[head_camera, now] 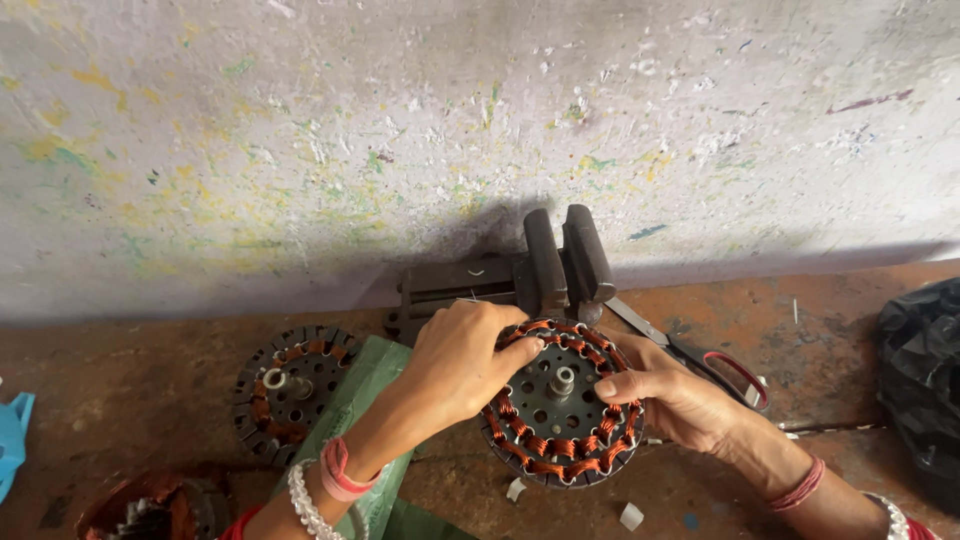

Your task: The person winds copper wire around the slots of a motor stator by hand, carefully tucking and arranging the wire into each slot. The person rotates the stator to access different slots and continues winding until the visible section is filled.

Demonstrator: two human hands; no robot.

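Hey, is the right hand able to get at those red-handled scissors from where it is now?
Probably yes. The right hand is cupping the copper-wound stator, and the scissors lie on the bench just behind it, partly hidden by it, with nothing between them. It would have to let go of the stator first.

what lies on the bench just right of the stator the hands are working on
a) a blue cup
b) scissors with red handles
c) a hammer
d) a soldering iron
b: scissors with red handles lie behind the right hand, beside the copper-wound stator.
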